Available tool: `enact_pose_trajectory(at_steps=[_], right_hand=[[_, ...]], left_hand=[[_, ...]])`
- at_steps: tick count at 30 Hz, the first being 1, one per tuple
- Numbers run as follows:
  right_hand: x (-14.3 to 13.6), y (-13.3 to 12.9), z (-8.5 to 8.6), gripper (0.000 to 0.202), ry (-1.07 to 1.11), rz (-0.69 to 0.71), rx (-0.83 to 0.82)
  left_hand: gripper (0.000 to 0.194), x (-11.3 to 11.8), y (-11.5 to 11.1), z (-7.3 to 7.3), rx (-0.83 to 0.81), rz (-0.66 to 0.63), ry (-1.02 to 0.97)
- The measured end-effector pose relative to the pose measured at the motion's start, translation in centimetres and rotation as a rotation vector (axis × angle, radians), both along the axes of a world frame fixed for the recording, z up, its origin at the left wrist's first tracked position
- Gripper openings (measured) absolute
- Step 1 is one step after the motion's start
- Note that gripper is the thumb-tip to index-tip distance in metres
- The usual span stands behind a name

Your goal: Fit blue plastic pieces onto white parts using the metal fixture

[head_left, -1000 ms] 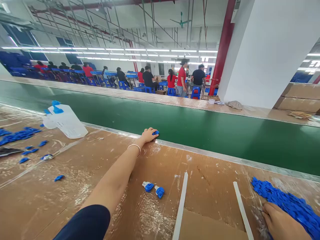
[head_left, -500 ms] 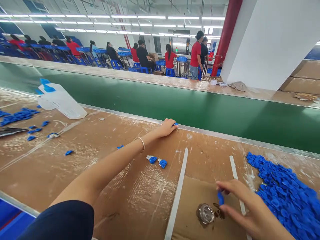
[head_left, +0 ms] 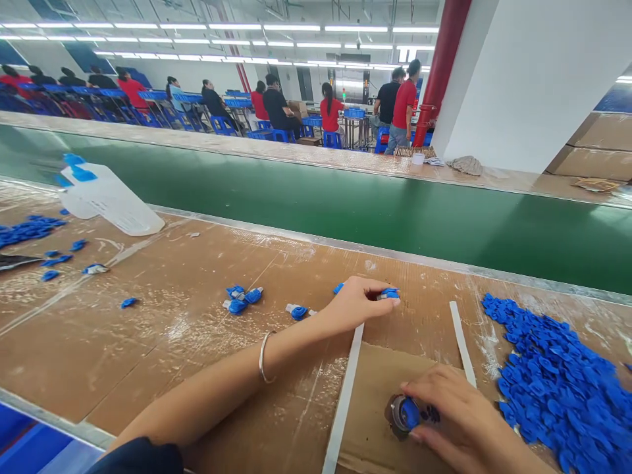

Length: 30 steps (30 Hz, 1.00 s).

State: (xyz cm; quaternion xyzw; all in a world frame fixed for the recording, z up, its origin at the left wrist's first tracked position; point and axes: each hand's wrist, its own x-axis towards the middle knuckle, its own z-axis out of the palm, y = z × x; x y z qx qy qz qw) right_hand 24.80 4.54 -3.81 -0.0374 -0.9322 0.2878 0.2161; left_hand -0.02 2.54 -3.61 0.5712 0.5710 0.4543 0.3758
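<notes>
Blue part [head_left: 409, 413] sits pressed onto a small round metal fixture [head_left: 397, 415] on the cardboard sheet [head_left: 375, 388], under the fingertips of the right hand [head_left: 454, 421].

— And half a second ago?

— That hand was above the fixture, pinching the piece clear of it; now it has come down, fingers curled over it. The left hand [head_left: 358, 304] has pulled back from the conveyor's metal edge [head_left: 345, 247] to mid-worktop [head_left: 172, 329] and grips a second blue piece [head_left: 390, 293] between its fingertips.

— Where do the two hands stand to each other?

— Left farther out, right nearer the person, with a white strip [head_left: 345, 388] between them. A second white strip [head_left: 461, 342] runs just beside the right hand on its far side.

— What hems them in?

— A heap of blue parts [head_left: 553, 382] lies to the right, near the right hand. The green conveyor belt [head_left: 345, 197] runs along the far side. Small clusters of blue pieces [head_left: 239, 299] lie left of the left hand, and a white plastic bag [head_left: 111, 197] well off to the far left; bare brown worktop spreads between.
</notes>
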Motion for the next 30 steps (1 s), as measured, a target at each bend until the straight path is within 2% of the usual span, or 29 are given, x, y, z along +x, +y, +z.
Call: enact_pose_trajectory(at_steps=[2,4,7,9,12,19,26,28,30], right_hand=[[0.4,0.0,-0.1,0.028,0.105,-0.099,-0.228],[0.8,0.2,-0.7,0.028,0.227,-0.204,-0.486],[1.2,0.7,-1.6,0.028,0.367,-0.279,-0.841],[1.0,0.9,-2.0,0.028,0.426,-0.297,-1.003],[0.5,1.0,-2.0,0.027,0.508,-0.315,-1.142],[0.0,0.3,-1.7,0.029,0.508,-0.337,-1.16],[-0.3,-0.3,-1.9,0.027,0.467,-0.252,-1.085],[-0.4,-0.4,-1.8,0.024,0.464,-0.289,-0.999],[-0.5,-0.6,-1.5,0.017,0.472,-0.346,-0.821]], left_hand=[[0.029,0.6,-0.4,0.2,-0.059,-0.089,-0.279],[0.036,1.1,-0.7,0.0,-0.097,-0.181,-0.455],[0.045,1.9,-1.0,-0.6,-0.115,-0.327,-0.677],[0.046,2.8,-1.3,-1.0,-0.128,-0.391,-0.77],[0.042,4.1,-2.0,-1.2,-0.137,-0.418,-0.785],[0.042,6.0,-3.1,-1.3,-0.164,-0.369,-0.882],[0.045,6.7,-3.6,-1.8,-0.152,-0.382,-0.974],[0.043,6.8,-3.7,-1.9,-0.145,-0.385,-0.981],[0.039,7.0,-3.7,-1.9,-0.124,-0.382,-1.015]])
